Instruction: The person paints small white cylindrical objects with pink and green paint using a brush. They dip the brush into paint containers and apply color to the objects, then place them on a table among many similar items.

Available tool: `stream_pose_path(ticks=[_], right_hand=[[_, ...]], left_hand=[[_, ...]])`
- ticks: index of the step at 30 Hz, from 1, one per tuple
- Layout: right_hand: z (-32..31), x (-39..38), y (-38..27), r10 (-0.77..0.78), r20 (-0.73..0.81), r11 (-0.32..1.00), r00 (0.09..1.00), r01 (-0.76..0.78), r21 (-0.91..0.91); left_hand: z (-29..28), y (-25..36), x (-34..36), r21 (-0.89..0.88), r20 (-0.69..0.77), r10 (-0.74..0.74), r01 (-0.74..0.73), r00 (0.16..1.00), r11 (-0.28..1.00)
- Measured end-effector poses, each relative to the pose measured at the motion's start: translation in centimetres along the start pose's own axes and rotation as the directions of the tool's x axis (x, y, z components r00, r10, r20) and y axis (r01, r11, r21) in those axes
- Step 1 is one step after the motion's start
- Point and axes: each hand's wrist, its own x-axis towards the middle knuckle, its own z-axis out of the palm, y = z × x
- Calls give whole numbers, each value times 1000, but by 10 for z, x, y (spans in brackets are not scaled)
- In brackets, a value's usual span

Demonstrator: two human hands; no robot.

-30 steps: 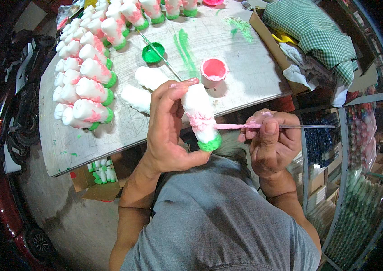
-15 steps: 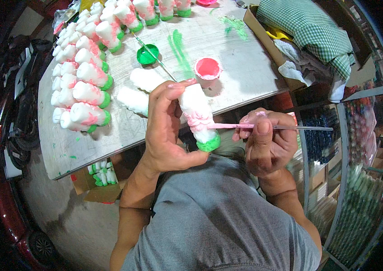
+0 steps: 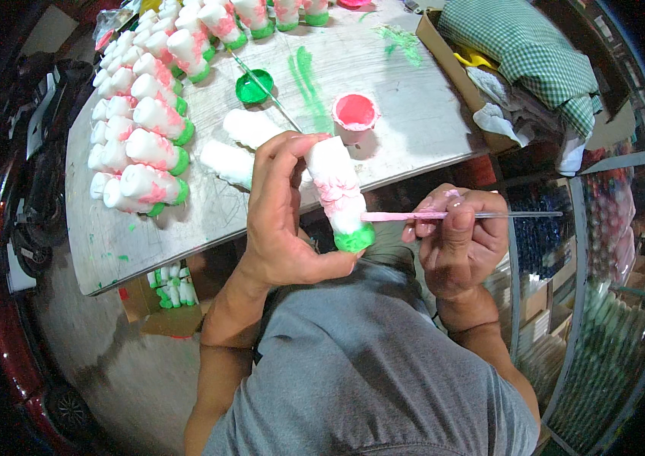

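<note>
Between the thumb and fingers of my left hand is a white moulded candle-like figure, tilted, with a green base and pink paint round its middle. My right hand pinches a thin paintbrush, its pink-coated end touching or almost touching the figure just above the green. Beyond the figure, a cup of pink paint stands on the table. A green paint dish with another brush across it sits farther left. Two unpainted white pieces lie beside my left hand.
Rows of painted white, pink and green figures cover the table's left and far side. The white table bears green smears. A cardboard box with cloths stands at the right edge. Below the table is a box of green-and-white pieces; shelving rises at right.
The brush tip has moved down the figure from its pink middle toward the green base. My right hand has shifted slightly right. The view has moved a little.
</note>
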Motion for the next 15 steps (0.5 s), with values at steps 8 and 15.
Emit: stream_pose_path(ticks=[8, 15], right_hand=[[0, -4, -1, -17, 18, 999, 1000, 18, -49], [-6, 5, -6, 18, -68, 999, 997, -16, 36]], left_hand=[[-4, 14, 2, 259, 9, 41, -42, 999, 965], [2, -7, -3, -304, -8, -107, 99, 994, 947]])
